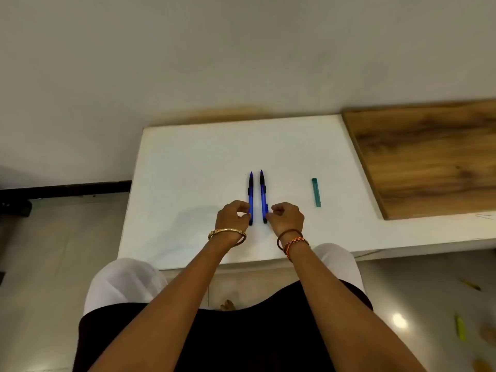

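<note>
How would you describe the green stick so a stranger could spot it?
On the white table, look between the wooden board and the two blue pens. The green stick lies there alone: shorter than the pens, blunt-ended and untouched.

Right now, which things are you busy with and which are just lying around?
In use: left blue pen, right blue pen, both on the white table.
Lying about: green case, wooden board, yellow marker on the floor.
</note>
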